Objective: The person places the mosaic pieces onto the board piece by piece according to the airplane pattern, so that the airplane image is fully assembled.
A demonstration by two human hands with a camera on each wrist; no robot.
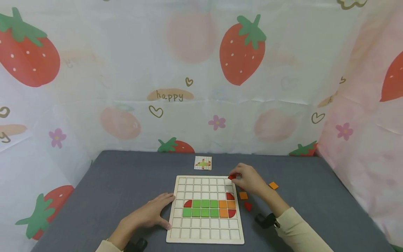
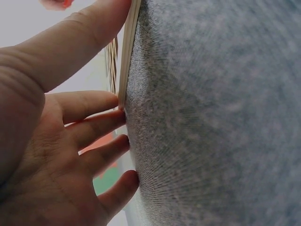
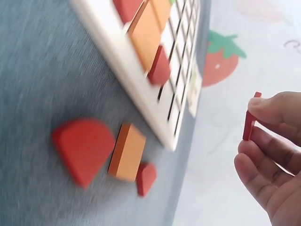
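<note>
The red tile (image 1: 232,177) sits pinched in the right hand (image 1: 250,182), poised over the grid board's (image 1: 177,224) far right corner. The left hand (image 1: 151,213) lies spread against the board's left edge, steadying it.

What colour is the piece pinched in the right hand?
Red piece; clearest in the right wrist view.

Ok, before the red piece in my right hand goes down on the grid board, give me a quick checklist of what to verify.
1. Red piece pinched firmly in the right hand: ok.
2. Left hand steadying the board at its left edge: ok.
3. Cells near the board's top right corner free: ok.
4. Pattern card in sight behind the board: ok.
5. Piece's shape and turn match the card: cannot tell.
6. Spare pieces lying off the board: ok.
</note>
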